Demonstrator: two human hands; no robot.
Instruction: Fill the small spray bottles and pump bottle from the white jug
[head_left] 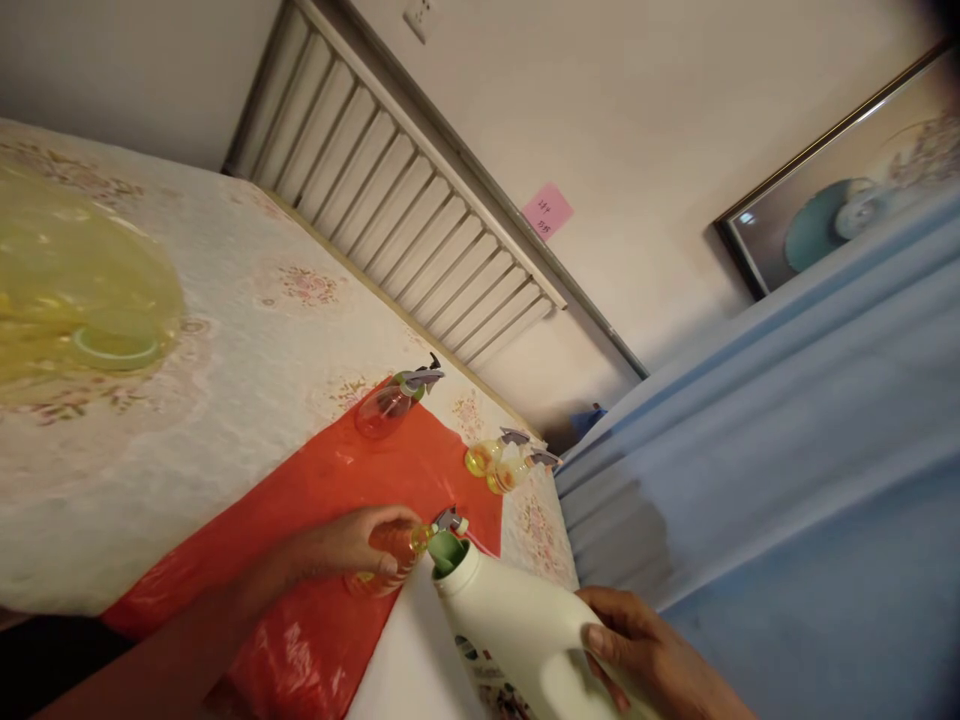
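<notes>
My left hand [382,538] is wrapped round a clear bottle [379,583], with a little yellow showing inside it. My right hand [641,640] grips the handle of a pale green detergent jug [517,620]. Tilted toward the left, the jug has its uncapped mouth, with a green spout inside, close to the clear bottle's neck [421,539]. Whether the two touch, or liquid is running, I cannot tell. A grey spray trigger head [450,520] shows just behind the jug's mouth; what it sits on is hidden.
A red plastic sheet [420,455] covers part of the floral tablecloth [247,330]. Farther back are two yellow spray bottles [504,472] and a clear spray bottle [382,408] beside a green one. A large yellow translucent bag or container [90,280] lies left. Blue curtain [787,480] hangs right.
</notes>
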